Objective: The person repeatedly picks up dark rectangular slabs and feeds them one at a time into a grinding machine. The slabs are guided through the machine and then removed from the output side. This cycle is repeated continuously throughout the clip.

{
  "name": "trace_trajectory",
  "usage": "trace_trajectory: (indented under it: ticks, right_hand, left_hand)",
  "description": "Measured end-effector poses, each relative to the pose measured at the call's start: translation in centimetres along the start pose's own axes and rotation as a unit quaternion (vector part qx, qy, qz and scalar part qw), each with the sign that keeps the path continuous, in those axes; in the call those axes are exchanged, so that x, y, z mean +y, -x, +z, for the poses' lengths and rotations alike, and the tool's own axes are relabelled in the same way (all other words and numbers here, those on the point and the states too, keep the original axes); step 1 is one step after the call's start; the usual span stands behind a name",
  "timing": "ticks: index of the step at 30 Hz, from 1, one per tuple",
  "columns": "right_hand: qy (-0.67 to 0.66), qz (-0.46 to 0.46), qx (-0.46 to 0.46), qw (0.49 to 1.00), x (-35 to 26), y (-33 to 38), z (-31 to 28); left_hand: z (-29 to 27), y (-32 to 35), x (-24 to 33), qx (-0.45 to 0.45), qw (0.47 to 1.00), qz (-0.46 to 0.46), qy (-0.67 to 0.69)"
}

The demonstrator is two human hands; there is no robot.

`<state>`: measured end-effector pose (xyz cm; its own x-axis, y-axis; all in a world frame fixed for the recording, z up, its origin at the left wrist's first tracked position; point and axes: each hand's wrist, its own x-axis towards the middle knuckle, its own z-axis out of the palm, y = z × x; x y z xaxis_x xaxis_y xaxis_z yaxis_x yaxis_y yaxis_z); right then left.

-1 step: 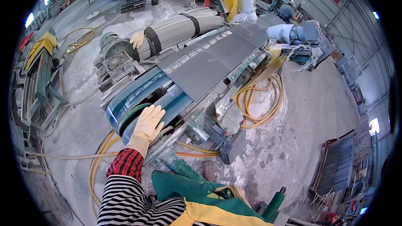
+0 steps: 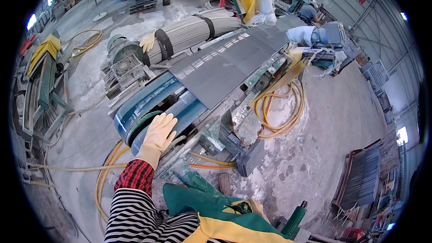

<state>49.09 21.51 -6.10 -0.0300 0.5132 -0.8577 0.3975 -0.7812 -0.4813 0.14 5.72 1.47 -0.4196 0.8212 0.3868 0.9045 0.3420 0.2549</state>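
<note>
My left hand (image 2: 157,137), in a cream rubber glove, lies with fingers stretched out over the near end of a blue belt (image 2: 184,108); it holds nothing. The belt is part of a conveyor with a second blue belt (image 2: 144,96) beside it. Flat dark grey slabs (image 2: 216,72) lie along the belts beyond my fingertips. A green belt loop (image 2: 144,121) curves between the two belts. My right hand does not show plainly: a cream patch (image 2: 257,208) sits behind my green and yellow apron (image 2: 198,202), and I cannot make out what it is.
A motor (image 2: 123,63) stands left of the conveyor, with a loose cream glove (image 2: 147,41) beside a strapped bundle of long strips (image 2: 184,36). Yellow hoses (image 2: 288,117) coil on the floor. Grey slabs (image 2: 249,157) lean near the frame. Another person (image 2: 308,13) works far off.
</note>
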Motion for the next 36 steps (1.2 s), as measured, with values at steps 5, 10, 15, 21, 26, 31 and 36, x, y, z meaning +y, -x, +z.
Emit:
trace_trajectory:
  ticks: [5,10,15,21,26,31,36]
  right_hand:
    - [0.010,-0.027,-0.003,1.000,0.8,-0.7,-0.3]
    - [0.131,-0.161,-0.049,0.977,2.5,-2.0,-1.6]
    - [0.216,-0.302,-0.092,0.924,3.6,-2.2,-2.5]
    - [0.206,-0.322,-0.099,0.919,4.5,-2.8,-2.7]
    - [-0.044,-0.123,-0.072,0.989,2.3,-1.2,-1.2]
    - [-0.208,-0.079,-0.097,0.970,1.2,-1.9,-1.6]
    - [-0.244,-0.100,-0.212,0.941,5.2,-9.8,-4.1]
  left_hand:
    - [0.0,0.3,-0.2,0.006,1.000,0.003,0.008]
    - [0.0,0.6,-0.3,0.018,1.000,0.007,0.010]
    - [-0.2,0.9,-0.3,0.028,1.000,0.011,0.008]
    - [-0.4,1.2,-0.3,0.029,1.000,0.009,0.008]
    - [-0.4,1.6,-0.3,0.029,0.999,0.008,0.009]
    - [-0.6,2.0,-0.4,0.019,1.000,0.000,0.008]
    - [-0.9,2.0,-0.3,0.014,1.000,0.004,0.012]
